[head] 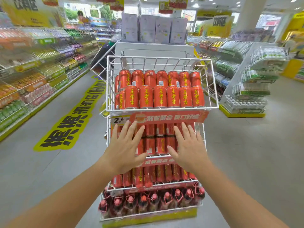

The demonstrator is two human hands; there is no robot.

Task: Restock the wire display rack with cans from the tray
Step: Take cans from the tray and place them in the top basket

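Both hands are flat and empty, fingers spread. The left hand (125, 146) and right hand (187, 145) reach side by side in front of the second basket of the rack (108, 89), over its red cans (160, 139). The top basket (162, 108), just above the hands, holds two rows of red cans. Below the hands is another row of cans, then dark bottles (153, 201) at the bottom.

1. Floor (238, 162): smooth grey, bearing a yellow floor decal (72, 119) with bold black characters.
2. Left shelving (32, 76): long tiered run of packaged goods, blurred.
3. Right shelving (227, 63): bottled drinks; a white wire stand (253, 89) on a yellow base.
4. White pillar (251, 12).
5. Ceiling lights (213, 3): recessed spots.
6. Yellow hanging signs (26, 10).
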